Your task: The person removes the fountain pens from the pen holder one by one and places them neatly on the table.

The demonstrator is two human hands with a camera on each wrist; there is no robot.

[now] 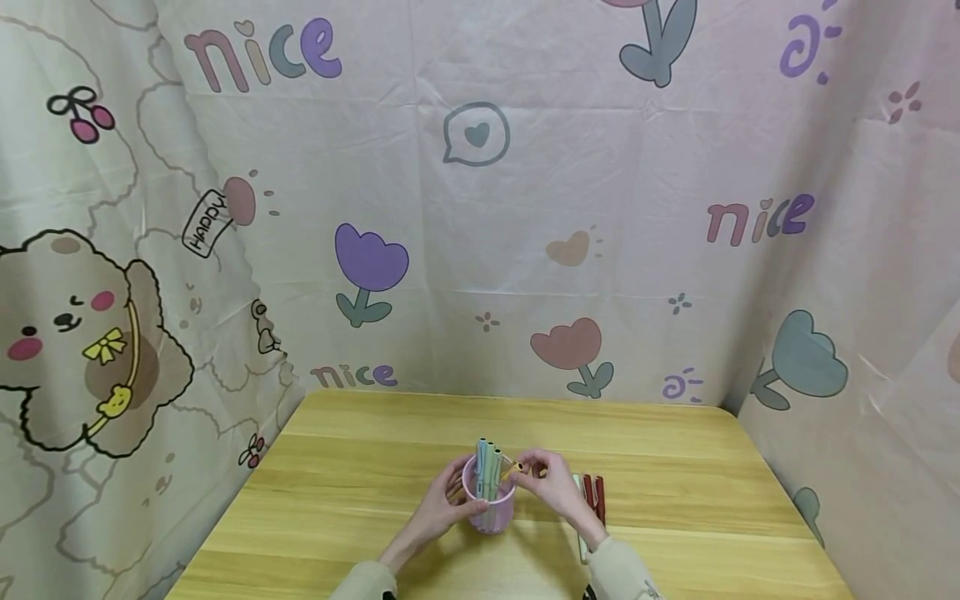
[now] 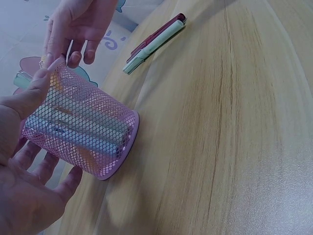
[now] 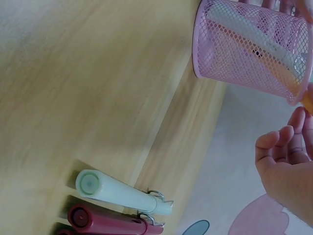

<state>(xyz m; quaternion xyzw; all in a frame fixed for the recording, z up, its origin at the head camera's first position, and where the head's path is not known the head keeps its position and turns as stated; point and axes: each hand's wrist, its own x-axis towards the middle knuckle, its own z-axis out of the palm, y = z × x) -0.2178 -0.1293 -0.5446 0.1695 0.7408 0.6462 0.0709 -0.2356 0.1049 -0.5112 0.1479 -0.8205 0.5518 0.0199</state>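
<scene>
A pink mesh pen holder [image 1: 491, 518] stands on the table, held by my left hand [image 1: 444, 504] with the thumb near its rim and the fingers round the far side. Inside it, several pale green and bluish pens [image 1: 487, 467] lean together. At the right of the rim, my right hand [image 1: 553, 483] pinches the upper end of an orange pen [image 1: 514, 468]. Through the mesh in the right wrist view, the lower part of that orange pen [image 3: 279, 70] shows inside the holder.
Right of the holder, a pale green pen [image 3: 122, 192] and dark red pens [image 3: 110, 219] lie side by side on the wooden table [image 1: 375, 450], partly behind my right wrist in the head view. A printed curtain [image 1: 480, 233] hangs behind the table and along its sides.
</scene>
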